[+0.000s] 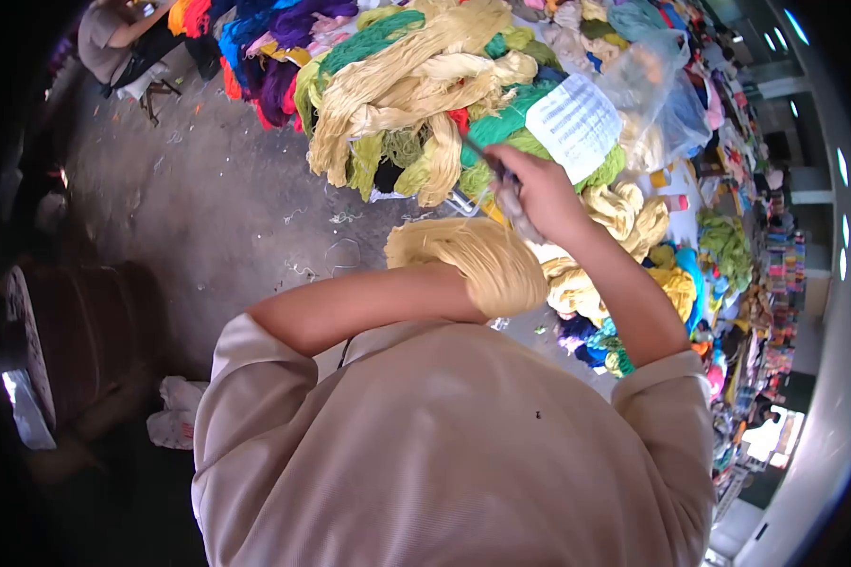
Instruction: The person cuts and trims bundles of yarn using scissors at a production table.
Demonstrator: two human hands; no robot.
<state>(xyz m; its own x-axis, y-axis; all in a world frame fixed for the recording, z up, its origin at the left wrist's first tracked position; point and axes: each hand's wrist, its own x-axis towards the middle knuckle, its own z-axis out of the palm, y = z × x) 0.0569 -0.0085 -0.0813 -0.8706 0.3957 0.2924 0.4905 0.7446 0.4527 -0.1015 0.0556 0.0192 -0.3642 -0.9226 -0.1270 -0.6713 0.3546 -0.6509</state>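
A cream yarn skein [473, 257] hangs around my left forearm [369, 304] near the wrist. It hides my left hand, so its fingers do not show. My right hand [539, 194] is closed around a dark, slim tool that looks like scissors [483, 154]. The tip points up and left, close to a bit of red yarn [459, 119] on the heap. Right in front of both arms lies a pile of cream yarn skeins [416, 85]. Beside my right hand is a printed paper sheet [574, 125] resting on green yarn.
Colourful yarn heaps [293, 38] cover the table's far left. At right are a clear plastic bag [648, 90] and more cream skeins [624, 213]. A person [113, 42] sits on a stool at upper left. A large brown drum-like object [80, 335] stands on the floor [199, 189] at left.
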